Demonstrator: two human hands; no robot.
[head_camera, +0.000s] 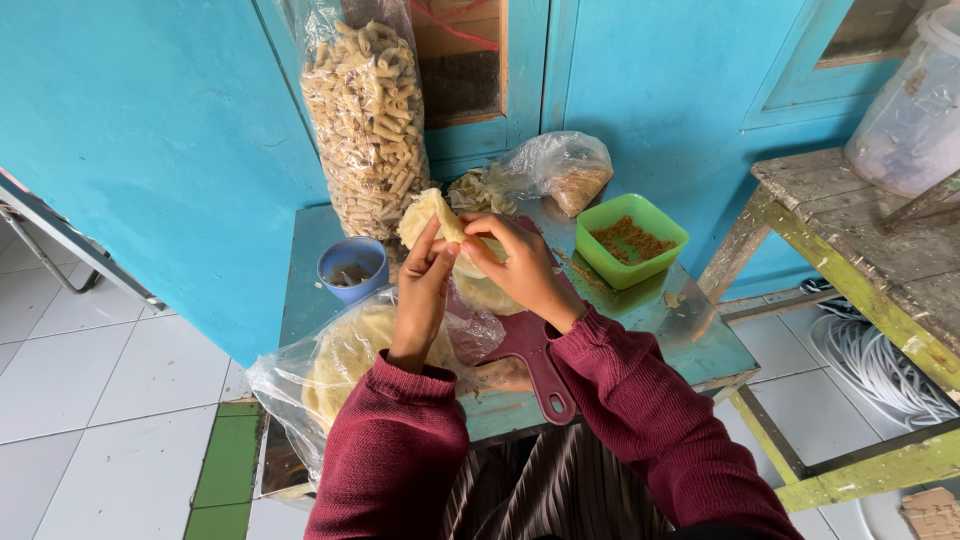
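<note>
Maroon sleeves nearest. Left hand (420, 295) and right hand (520, 268) both pinched wrapper (432, 212), held above board (530, 350) on table (690, 340). Wrapper looked thin, soft, tearable; best gripped at edges.

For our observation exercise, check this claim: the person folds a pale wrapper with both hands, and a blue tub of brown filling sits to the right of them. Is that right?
Not quite. In the head view the tub of brown filling is green, not blue; the blue container is the small cup on the left. The rest holds: both the left hand and the right hand hold the pale wrapper.
</note>
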